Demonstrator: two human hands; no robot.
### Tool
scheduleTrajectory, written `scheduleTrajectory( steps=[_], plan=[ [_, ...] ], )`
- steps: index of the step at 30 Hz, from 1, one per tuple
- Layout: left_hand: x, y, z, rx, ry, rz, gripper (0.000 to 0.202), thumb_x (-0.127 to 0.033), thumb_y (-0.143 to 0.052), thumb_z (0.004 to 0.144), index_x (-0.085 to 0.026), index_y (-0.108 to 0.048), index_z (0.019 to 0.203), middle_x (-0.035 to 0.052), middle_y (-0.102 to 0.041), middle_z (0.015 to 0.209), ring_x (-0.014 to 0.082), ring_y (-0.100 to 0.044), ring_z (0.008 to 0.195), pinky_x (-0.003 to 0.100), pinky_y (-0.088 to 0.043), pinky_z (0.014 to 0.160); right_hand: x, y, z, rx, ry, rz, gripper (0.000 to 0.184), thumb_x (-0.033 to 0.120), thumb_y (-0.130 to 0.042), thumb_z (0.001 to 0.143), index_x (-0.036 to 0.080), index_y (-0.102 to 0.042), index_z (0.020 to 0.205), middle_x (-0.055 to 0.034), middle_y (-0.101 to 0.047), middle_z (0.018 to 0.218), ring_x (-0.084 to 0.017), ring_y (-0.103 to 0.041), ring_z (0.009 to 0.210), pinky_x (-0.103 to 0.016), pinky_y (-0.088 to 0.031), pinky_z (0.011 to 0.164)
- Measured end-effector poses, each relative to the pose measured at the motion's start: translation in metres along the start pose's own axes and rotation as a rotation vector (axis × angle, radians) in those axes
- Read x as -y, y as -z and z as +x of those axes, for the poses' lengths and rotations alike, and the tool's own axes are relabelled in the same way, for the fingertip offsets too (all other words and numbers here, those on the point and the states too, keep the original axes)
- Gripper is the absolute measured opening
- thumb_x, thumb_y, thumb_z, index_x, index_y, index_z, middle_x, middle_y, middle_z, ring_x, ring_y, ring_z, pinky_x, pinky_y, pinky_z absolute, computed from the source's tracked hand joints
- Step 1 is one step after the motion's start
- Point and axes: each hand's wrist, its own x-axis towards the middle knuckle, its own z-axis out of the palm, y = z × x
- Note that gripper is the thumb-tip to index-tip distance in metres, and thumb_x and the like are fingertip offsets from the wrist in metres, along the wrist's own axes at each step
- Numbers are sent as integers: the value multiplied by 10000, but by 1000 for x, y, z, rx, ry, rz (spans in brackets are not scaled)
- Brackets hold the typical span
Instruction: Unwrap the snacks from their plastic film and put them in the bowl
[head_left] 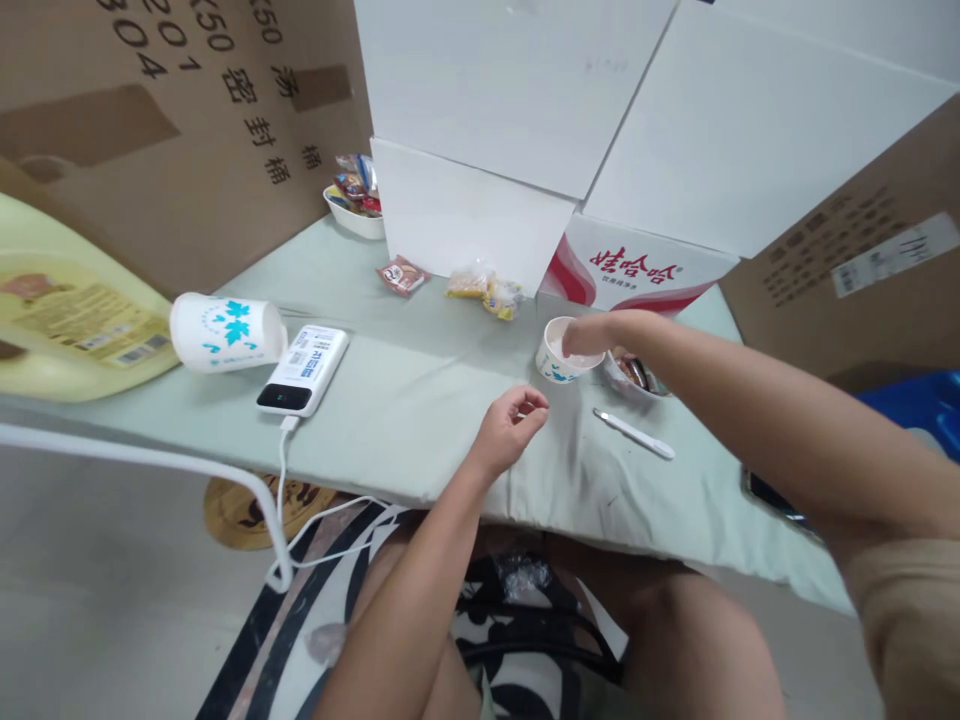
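Observation:
My right hand [583,338] reaches down into a white paper cup [559,372] with blue-green leaf prints. Its fingertips are hidden inside, so any grip there does not show. My left hand [511,428] hovers over the cloth nearer to me, just left of the cup. Its fingers are curled in toward the thumb, and nothing shows between them. In front of the cup lies a slim white-handled tool with a narrow metal tip [634,434]. Partly behind my right forearm sits a pale container with brown wrapped items [637,375].
On the left are a white power bank [306,370] with a cable, a paper cup on its side [229,333] and a yellow jug [75,310]. Snack packets [484,288] and a filled white bowl [352,218] stand before the boxes [480,210]. A dark phone-like object [772,495] lies right.

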Motion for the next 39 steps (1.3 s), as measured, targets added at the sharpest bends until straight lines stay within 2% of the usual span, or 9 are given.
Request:
scheduleTrajectory(
  steps=[5,8,11,16,24,28,32,36,39],
  plan=[
    [-6,7,-2,-67,-1,-27,150,-294,-642,726,-177,-602,812,-12,-558,739,125,-508,713,259,-395,672,18,43,16,438,-188,-293,186,135,-679,702,192,-755,863,-38,-752,779,-238,-719,804,-340,-559,783],
    [-8,7,2,-67,8,-45,157,-298,-641,721,-173,-598,806,-13,-559,725,122,-503,707,258,-392,674,38,25,40,331,-126,-516,361,227,-659,785,190,-708,1140,-84,-749,1094,-278,-689,1051,-345,-524,914],
    [-6,3,7,-50,23,-86,181,-307,-649,707,-171,-596,814,-12,-560,720,122,-502,703,263,-381,676,52,-20,67,287,-114,-536,638,353,-712,785,184,-569,1383,-144,-647,1342,-318,-630,1189,-370,-510,953],
    [-3,0,12,4,70,-272,228,-344,-633,688,-169,-598,829,-7,-556,728,124,-516,698,273,-379,681,50,-72,85,292,-118,-470,773,342,-793,709,160,-535,1414,-167,-620,1376,-315,-614,1223,-354,-501,970],
    [-4,7,10,-33,87,-271,230,-358,-650,670,-174,-606,800,-11,-561,713,119,-533,682,270,-386,682,40,-44,64,203,-158,-534,483,274,-701,721,200,-683,1198,-124,-712,1175,-292,-666,1050,-322,-514,796],
    [-1,7,8,-142,148,-275,210,-353,-668,689,-171,-581,746,-25,-546,673,93,-528,622,250,-402,656,49,-10,20,32,-72,-452,432,276,-661,725,213,-696,1151,-112,-734,1058,-294,-678,965,-352,-518,783],
    [-3,3,2,-130,229,-428,325,-429,-747,713,-176,-616,870,15,-641,838,131,-634,735,270,-497,706,52,4,-77,-289,250,-252,397,232,-608,754,212,-659,1147,-115,-688,1180,-316,-638,1100,-456,-508,943],
    [-2,-8,-4,148,286,-611,613,-463,-813,694,-282,-576,1230,50,-670,1196,233,-694,984,387,-587,790,43,-29,-182,-413,368,-94,465,195,-626,799,293,-583,1251,-119,-558,1342,-320,-562,1258,-514,-490,1026],
    [5,-17,-4,78,305,-540,632,-339,-820,691,-268,-570,1267,42,-700,1145,194,-707,880,316,-597,705,25,-58,-229,-302,341,149,697,268,-676,832,356,-373,1454,-128,-335,1552,-330,-504,1343,-531,-516,1013]
  ],
)
